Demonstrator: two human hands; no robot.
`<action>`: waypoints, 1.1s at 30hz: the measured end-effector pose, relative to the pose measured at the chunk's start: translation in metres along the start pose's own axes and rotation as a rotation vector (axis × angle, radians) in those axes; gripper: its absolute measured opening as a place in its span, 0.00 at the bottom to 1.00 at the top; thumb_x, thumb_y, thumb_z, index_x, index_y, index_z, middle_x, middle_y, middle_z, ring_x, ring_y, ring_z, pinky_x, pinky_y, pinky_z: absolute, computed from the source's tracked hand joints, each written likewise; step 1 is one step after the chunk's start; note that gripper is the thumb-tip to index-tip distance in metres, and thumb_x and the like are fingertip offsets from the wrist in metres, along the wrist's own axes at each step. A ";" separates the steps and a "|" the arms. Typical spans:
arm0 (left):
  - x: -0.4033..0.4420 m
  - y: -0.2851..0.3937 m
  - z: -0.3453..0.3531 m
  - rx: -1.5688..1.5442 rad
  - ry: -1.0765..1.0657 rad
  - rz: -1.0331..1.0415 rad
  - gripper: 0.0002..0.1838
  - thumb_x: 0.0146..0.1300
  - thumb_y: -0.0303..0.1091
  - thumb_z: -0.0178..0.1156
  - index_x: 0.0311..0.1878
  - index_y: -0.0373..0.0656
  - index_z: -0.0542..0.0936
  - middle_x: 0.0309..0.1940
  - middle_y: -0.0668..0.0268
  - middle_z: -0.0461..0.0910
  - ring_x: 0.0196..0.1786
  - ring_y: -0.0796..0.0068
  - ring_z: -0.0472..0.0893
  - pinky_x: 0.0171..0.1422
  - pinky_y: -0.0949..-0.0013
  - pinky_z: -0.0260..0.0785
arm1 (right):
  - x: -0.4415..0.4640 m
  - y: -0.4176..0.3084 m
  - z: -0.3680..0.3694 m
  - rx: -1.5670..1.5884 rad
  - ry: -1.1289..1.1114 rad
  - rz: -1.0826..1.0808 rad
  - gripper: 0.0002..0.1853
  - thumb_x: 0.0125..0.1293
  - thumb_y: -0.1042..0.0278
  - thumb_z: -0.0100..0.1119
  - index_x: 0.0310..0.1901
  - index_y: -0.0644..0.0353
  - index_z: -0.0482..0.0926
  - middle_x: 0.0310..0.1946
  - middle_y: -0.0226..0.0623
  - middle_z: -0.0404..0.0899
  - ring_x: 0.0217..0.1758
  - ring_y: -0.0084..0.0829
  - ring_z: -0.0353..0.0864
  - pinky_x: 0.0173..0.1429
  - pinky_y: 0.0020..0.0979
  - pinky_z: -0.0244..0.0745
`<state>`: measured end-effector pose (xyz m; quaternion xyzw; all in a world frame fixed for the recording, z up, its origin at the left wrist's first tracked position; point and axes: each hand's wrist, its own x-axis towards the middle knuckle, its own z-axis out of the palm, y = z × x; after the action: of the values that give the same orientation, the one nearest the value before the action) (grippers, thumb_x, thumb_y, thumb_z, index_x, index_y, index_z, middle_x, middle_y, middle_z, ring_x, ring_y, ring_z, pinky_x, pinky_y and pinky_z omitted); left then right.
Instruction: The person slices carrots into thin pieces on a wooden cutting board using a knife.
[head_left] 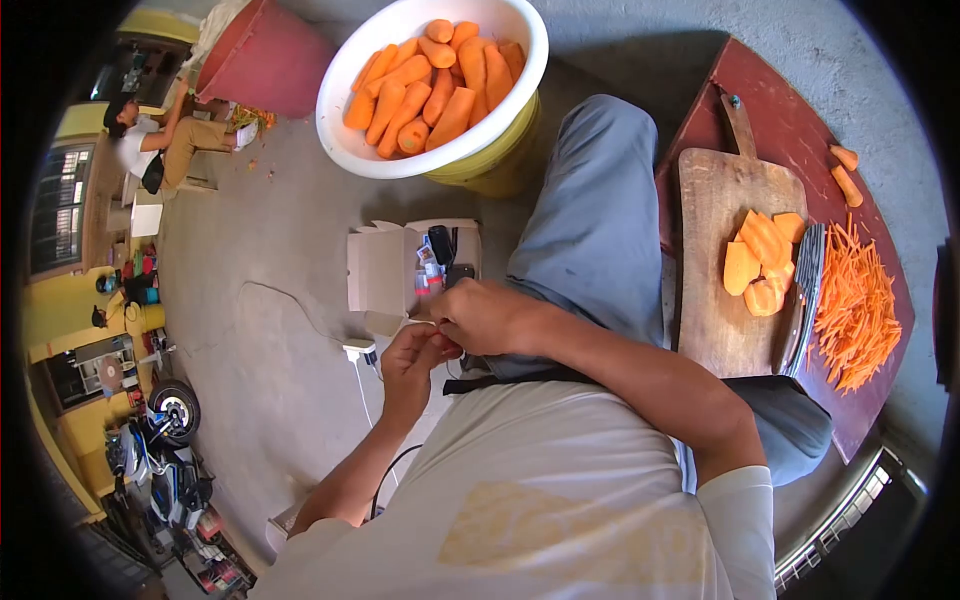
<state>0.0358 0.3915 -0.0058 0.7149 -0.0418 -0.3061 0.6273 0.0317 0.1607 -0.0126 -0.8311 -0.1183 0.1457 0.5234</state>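
My left hand [408, 368] and my right hand [488, 318] meet in front of my lap, with the fingertips of both pinched close together. Something small and reddish shows between them, but I cannot make out what it is. Just beyond the hands, an open cardboard box [382, 268] on the floor holds a black object [440, 243] and several small packets. A white plug block [358, 349] with cords lies beside my left hand.
A white basin [333, 130] of peeled carrots [440, 90] rests on a yellow bucket [500, 160]. On the red table [780, 105], a wooden cutting board [715, 330] bears carrot pieces [763, 250], with shredded carrot [858, 310] alongside. A person [165, 140] sits far left; a motorcycle [165, 460] stands below.
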 end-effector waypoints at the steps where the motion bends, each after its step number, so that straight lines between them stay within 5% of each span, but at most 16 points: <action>1: 0.002 0.000 0.003 -0.009 0.006 -0.016 0.09 0.87 0.25 0.59 0.61 0.32 0.83 0.51 0.54 0.92 0.54 0.63 0.93 0.65 0.53 0.90 | -0.002 0.000 -0.003 0.001 -0.005 0.009 0.09 0.72 0.70 0.70 0.48 0.66 0.90 0.45 0.61 0.93 0.52 0.61 0.94 0.58 0.53 0.88; 6: 0.017 0.002 0.002 -0.019 -0.019 -0.039 0.10 0.87 0.24 0.57 0.61 0.30 0.84 0.49 0.54 0.92 0.52 0.63 0.94 0.66 0.51 0.91 | -0.007 0.002 -0.015 0.032 0.019 0.012 0.14 0.66 0.65 0.79 0.45 0.68 0.92 0.43 0.63 0.92 0.50 0.59 0.95 0.56 0.53 0.90; 17: 0.019 0.005 -0.003 0.056 -0.048 -0.174 0.12 0.85 0.23 0.57 0.60 0.28 0.88 0.44 0.59 0.93 0.47 0.67 0.95 0.57 0.62 0.91 | 0.003 0.003 -0.007 -0.145 -0.049 -0.081 0.08 0.63 0.66 0.73 0.37 0.61 0.92 0.39 0.53 0.94 0.45 0.56 0.95 0.52 0.54 0.89; 20: 0.028 -0.016 -0.021 -0.135 -0.072 -0.206 0.15 0.88 0.31 0.55 0.53 0.33 0.90 0.46 0.57 0.94 0.50 0.64 0.95 0.62 0.55 0.89 | 0.010 0.008 0.001 -0.070 0.001 -0.117 0.06 0.63 0.68 0.69 0.37 0.59 0.91 0.38 0.51 0.93 0.43 0.56 0.94 0.50 0.56 0.88; 24: 0.033 -0.015 -0.010 -0.426 -0.050 -0.289 0.14 0.87 0.37 0.57 0.58 0.41 0.89 0.54 0.61 0.93 0.58 0.66 0.93 0.69 0.55 0.84 | 0.012 0.006 0.002 -0.049 0.114 -0.130 0.08 0.64 0.68 0.68 0.40 0.60 0.91 0.37 0.53 0.93 0.43 0.56 0.94 0.51 0.56 0.88; 26: 0.031 -0.001 0.013 -0.580 0.161 -0.491 0.14 0.85 0.37 0.59 0.62 0.41 0.88 0.57 0.61 0.93 0.58 0.68 0.92 0.69 0.58 0.82 | 0.009 0.004 0.007 -0.082 0.115 -0.147 0.08 0.64 0.68 0.67 0.41 0.61 0.91 0.38 0.53 0.93 0.42 0.57 0.94 0.51 0.57 0.88; 29: 0.027 -0.009 0.011 -0.609 0.167 -0.634 0.16 0.84 0.39 0.59 0.66 0.44 0.85 0.63 0.64 0.91 0.65 0.71 0.88 0.72 0.59 0.79 | 0.004 -0.002 0.014 -0.163 0.110 -0.226 0.09 0.65 0.69 0.68 0.43 0.63 0.90 0.43 0.55 0.93 0.43 0.58 0.94 0.51 0.57 0.89; 33: 0.029 -0.002 0.011 -0.617 0.086 -0.498 0.12 0.85 0.35 0.58 0.63 0.45 0.85 0.56 0.66 0.89 0.60 0.70 0.89 0.70 0.60 0.80 | -0.004 -0.002 0.010 -0.186 0.110 -0.335 0.11 0.67 0.72 0.69 0.49 0.65 0.89 0.51 0.57 0.92 0.47 0.58 0.95 0.52 0.56 0.90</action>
<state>0.0527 0.3694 -0.0192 0.4932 0.2531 -0.4168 0.7204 0.0240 0.1679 -0.0142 -0.8512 -0.2391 -0.0007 0.4672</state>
